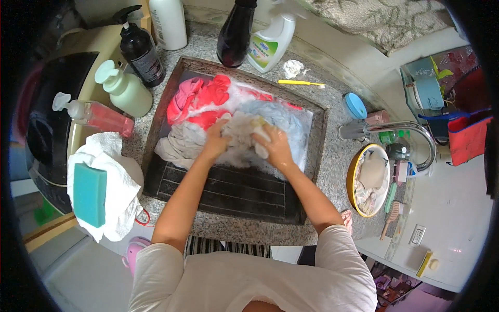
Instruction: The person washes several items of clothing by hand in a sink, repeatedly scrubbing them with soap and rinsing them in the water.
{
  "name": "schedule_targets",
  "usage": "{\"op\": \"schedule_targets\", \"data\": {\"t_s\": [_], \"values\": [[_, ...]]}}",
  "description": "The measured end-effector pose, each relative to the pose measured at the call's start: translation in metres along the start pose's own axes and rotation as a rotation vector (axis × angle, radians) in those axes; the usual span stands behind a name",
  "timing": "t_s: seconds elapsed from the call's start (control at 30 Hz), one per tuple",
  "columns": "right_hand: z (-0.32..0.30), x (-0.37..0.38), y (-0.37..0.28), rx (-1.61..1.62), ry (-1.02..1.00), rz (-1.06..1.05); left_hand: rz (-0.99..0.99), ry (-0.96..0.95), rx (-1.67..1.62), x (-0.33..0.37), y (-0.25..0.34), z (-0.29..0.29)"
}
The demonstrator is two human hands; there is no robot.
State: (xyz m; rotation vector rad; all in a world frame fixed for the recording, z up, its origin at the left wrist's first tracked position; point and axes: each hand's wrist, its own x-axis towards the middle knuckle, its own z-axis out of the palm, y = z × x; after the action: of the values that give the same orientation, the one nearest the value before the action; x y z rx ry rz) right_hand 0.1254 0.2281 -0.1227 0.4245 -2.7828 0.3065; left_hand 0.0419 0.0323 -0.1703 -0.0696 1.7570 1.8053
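My left hand [217,141] and my right hand [275,145] both grip a soapy whitish cloth [240,132], its folds bunched between them. Foam covers much of the cloth and hides some of my fingertips. Around it in the dark stone sink [321,151] lies more wet laundry. Red clothing [213,93] is piled at the back left, a beige cloth [182,143] lies left of my left hand, and a pale blue garment [283,122] under suds sits behind my right hand. The ridged black washing slope [223,192] lies under my forearms.
Pump bottles [125,93] crowd the left side. A white spray bottle [271,44] and a dark bottle [235,34] stand behind the sink, near a yellow toothbrush [301,82]. On the right are a chrome faucet [416,127] and a yellow-rimmed basin [355,179] holding cloth.
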Motion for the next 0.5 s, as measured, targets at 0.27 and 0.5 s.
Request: {"op": "schedule_targets", "data": {"t_s": [0.27,0.5], "values": [[0.071,0.012,0.039,0.249,-0.461,0.516,0.099,-0.092,0.281,0.022,-0.037,0.011],[-0.048,0.066,-0.047,0.416,-0.138,-0.006,-0.500,-0.311,-0.615,-0.004,0.036,0.008]]}}
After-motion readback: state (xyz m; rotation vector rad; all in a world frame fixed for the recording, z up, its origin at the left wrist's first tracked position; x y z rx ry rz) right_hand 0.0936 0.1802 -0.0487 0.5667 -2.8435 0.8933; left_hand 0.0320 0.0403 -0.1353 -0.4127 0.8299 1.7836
